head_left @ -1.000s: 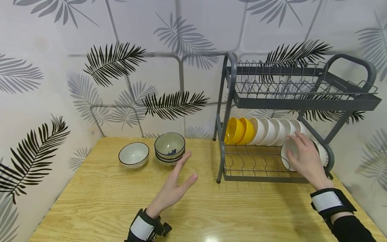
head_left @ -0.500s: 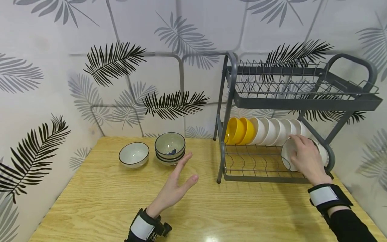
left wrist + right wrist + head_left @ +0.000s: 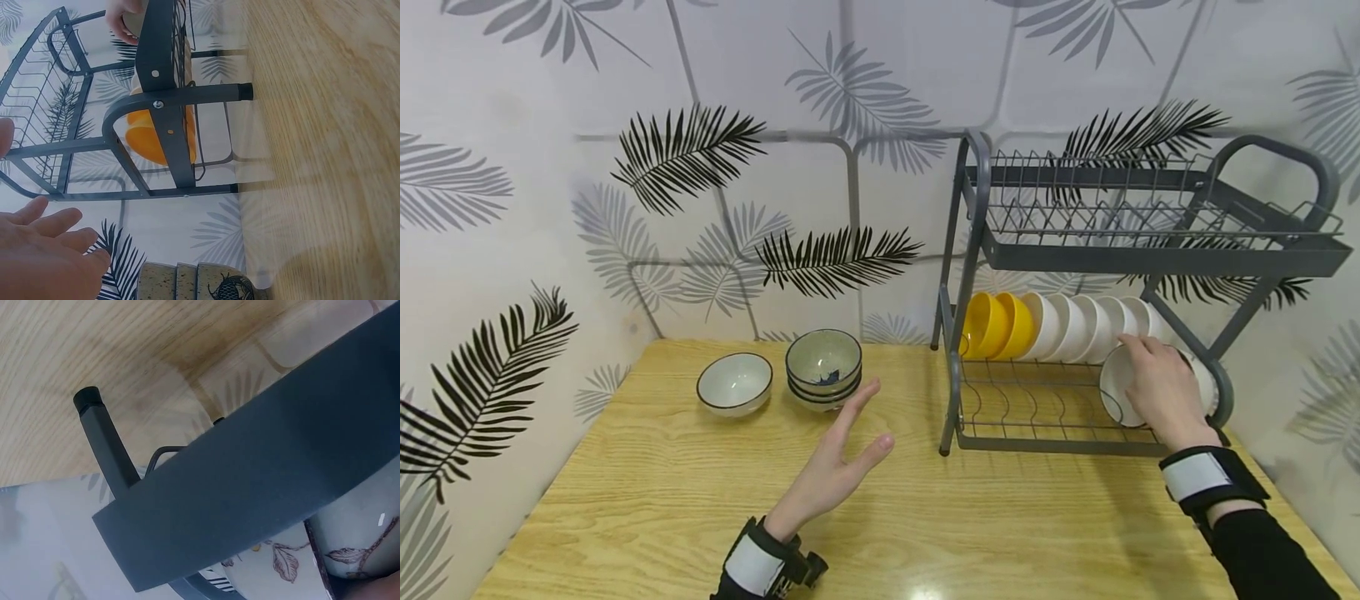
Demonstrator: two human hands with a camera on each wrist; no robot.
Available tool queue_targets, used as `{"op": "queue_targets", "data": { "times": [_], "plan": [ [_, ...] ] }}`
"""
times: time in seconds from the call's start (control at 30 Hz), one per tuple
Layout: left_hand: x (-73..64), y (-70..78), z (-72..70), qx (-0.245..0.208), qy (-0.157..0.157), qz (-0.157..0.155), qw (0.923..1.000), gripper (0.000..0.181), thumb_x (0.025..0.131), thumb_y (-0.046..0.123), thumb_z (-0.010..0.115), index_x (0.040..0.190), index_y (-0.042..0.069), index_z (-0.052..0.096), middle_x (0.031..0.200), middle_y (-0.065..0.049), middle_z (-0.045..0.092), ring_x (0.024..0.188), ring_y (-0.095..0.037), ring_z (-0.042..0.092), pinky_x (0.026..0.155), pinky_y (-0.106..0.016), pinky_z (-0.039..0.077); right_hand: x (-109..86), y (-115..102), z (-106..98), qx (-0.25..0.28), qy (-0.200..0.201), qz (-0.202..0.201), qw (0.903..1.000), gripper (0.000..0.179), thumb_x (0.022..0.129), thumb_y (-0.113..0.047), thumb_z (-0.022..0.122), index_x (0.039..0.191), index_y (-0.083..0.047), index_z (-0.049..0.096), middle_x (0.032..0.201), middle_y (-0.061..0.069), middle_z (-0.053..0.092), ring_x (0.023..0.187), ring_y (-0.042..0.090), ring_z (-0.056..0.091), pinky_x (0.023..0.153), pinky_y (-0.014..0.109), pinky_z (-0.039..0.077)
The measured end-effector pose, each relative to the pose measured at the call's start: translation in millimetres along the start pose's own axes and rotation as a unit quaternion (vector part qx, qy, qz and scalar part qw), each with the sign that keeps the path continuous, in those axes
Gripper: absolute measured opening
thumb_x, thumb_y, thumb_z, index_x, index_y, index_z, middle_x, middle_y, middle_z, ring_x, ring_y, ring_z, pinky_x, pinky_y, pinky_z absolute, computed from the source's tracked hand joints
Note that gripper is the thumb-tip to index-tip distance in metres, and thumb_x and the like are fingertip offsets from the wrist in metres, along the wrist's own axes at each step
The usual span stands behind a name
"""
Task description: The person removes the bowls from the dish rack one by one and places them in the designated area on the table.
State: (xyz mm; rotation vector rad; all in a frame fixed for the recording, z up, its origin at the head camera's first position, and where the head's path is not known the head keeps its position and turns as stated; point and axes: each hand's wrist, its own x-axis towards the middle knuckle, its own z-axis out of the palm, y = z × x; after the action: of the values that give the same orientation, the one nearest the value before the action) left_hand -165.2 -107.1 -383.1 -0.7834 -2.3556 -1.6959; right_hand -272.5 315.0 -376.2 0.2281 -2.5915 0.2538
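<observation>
My right hand point(image 3: 1165, 398) grips a white dark-rimmed bowl point(image 3: 1116, 387) standing on edge at the front right of the rack's lower tier. Its fingers cover part of the bowl. The right wrist view shows a brown leaf pattern on this bowl point(image 3: 359, 540) and on another bowl point(image 3: 281, 569) beside it. My left hand point(image 3: 823, 479) is held above the table with fingers spread and holds nothing. Beyond its fingertips is a stack of speckled bowls point(image 3: 823, 358) with dark rims. A single white bowl point(image 3: 734, 385) sits left of that stack.
The grey two-tier dish rack point(image 3: 1075, 444) stands on the wooden table point(image 3: 647, 508) at the right. Yellow bowls point(image 3: 1015, 325) and several white bowls point(image 3: 1093, 325) line its lower back row. The wire upper tier point(image 3: 1150, 258) overhangs the right hand. A patterned wall point(image 3: 887, 192) rises behind.
My right hand's fingers and thumb have drawn closer together on the bowl, and its wrist has shifted slightly left. The left hand stays where it was.
</observation>
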Motion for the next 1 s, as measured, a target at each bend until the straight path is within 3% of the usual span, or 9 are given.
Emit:
{"op": "queue_targets", "data": {
  "times": [0.2,0.4,0.7,1.0],
  "plan": [
    [-0.6,-0.7,-0.7,-0.002,-0.004,-0.001,1.0000,0.063,0.096,0.009,0.056,0.150,0.003,0.024,0.156,-0.017,0.021,0.140,-0.034,0.018,0.108,-0.067,0.016,-1.2,2,3,0.022,0.037,0.009,0.9990,0.052,0.066,0.021,0.055,0.117,0.011,0.055,0.098,0.037,0.057,0.085,0.054,0.053,0.069,0.066,0.045],
    [-0.5,-1.7,-1.9,0.001,-0.006,-0.003,1.0000,0.064,0.096,0.009,0.056,0.151,0.004,0.023,0.156,-0.016,0.021,0.140,-0.033,0.018,0.109,-0.066,0.017,-2.6,1,8,0.044,0.079,0.013,0.9958,0.053,0.064,0.024,0.051,0.116,0.013,0.057,0.106,0.037,0.059,0.092,0.054,0.053,0.075,0.068,0.044],
    [-0.8,-1.8,-2.9,0.000,-0.008,-0.004,1.0000,0.065,0.096,0.009,0.056,0.151,0.005,0.023,0.156,-0.015,0.022,0.140,-0.032,0.019,0.109,-0.064,0.017,-8.7,3,17,0.069,0.195,-0.043,0.9775,0.055,0.059,0.030,0.048,0.108,0.010,0.064,0.103,0.030,0.065,0.094,0.048,0.057,0.075,0.065,0.048],
    [-1.2,-3.6,-4.3,-0.003,-0.007,0.000,1.0000,0.064,0.096,0.009,0.056,0.151,0.005,0.022,0.157,-0.013,0.021,0.141,-0.031,0.018,0.110,-0.065,0.016,-5.5,5,16,0.047,0.250,-0.102,0.9618,0.055,0.056,0.031,0.048,0.104,0.010,0.064,0.104,0.028,0.066,0.097,0.045,0.058,0.080,0.061,0.050]
  ]
}}
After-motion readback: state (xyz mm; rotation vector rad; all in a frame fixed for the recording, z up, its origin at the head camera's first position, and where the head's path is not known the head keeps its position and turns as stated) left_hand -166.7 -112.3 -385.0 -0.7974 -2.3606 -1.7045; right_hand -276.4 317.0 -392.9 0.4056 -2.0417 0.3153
